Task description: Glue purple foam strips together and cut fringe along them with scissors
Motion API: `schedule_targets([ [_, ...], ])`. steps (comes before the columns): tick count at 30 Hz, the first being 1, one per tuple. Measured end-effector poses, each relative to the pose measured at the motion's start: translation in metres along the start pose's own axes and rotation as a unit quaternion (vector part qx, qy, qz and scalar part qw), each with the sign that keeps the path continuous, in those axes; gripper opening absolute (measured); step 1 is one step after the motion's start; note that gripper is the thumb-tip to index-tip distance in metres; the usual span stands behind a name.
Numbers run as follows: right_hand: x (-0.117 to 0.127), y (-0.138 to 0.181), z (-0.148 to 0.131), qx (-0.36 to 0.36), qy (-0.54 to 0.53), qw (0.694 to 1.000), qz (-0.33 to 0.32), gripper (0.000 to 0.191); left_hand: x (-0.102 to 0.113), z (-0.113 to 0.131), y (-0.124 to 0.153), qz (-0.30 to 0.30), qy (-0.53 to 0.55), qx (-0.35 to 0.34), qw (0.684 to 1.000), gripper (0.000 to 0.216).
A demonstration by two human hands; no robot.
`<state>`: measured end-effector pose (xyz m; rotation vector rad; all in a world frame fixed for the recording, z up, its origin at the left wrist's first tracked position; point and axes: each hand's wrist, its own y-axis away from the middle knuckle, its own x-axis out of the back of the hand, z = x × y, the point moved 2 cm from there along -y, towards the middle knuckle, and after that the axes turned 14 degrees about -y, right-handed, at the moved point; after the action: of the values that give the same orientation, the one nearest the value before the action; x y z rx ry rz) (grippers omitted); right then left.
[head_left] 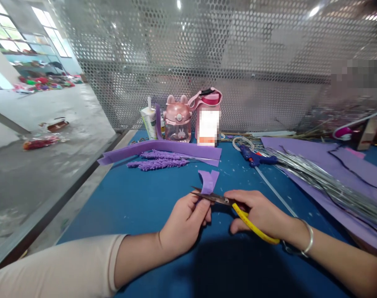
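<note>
Between thumb and fingers my left hand (188,221) pinches a short piece of purple paper strip (207,185), whose two ends spread upward in a V. My right hand (259,213) is closed on scissors (255,227) with a yellow handle. Their dark blades point left and lie across the lower part of the strip, just above my left thumb. The strip's lower end is hidden by my fingers. Beyond my hands lie purple lavender-like flower sprigs (159,161) and a long purple strip (163,146).
A pink bottle (178,120), a second pink bottle (210,99) and a drink carton (149,124) stand along the perforated metal screen (163,49). To the right lie a blue glue gun (256,158), silvery wire stems (325,182) and purple sheets (300,148) on the blue table (138,198).
</note>
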<state>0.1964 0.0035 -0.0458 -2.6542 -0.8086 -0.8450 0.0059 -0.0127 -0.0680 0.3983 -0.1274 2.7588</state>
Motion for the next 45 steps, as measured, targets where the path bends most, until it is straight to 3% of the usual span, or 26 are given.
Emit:
schedule_targets([
  [18,0.006,0.004,-0.007,-0.068,-0.034,0.997,-0.028,0.042,0.0,0.004,-0.001,-0.008,0.034,0.026,0.999,0.027],
  [22,0.009,0.005,-0.012,-0.095,-0.015,0.995,-0.031,0.064,0.001,0.004,-0.002,0.002,0.046,0.027,0.999,0.026],
  [24,0.01,0.006,-0.015,-0.09,-0.002,0.995,-0.035,0.076,0.001,0.004,-0.003,0.017,0.047,0.022,0.999,0.025],
  [31,0.006,0.007,-0.017,-0.072,-0.004,0.996,-0.044,0.081,0.002,0.006,-0.003,0.016,0.03,-0.002,0.999,0.026],
  [45,0.001,0.004,-0.015,-0.046,-0.027,0.998,-0.015,0.075,0.0,0.006,-0.003,-0.007,0.005,-0.023,1.0,0.027],
])
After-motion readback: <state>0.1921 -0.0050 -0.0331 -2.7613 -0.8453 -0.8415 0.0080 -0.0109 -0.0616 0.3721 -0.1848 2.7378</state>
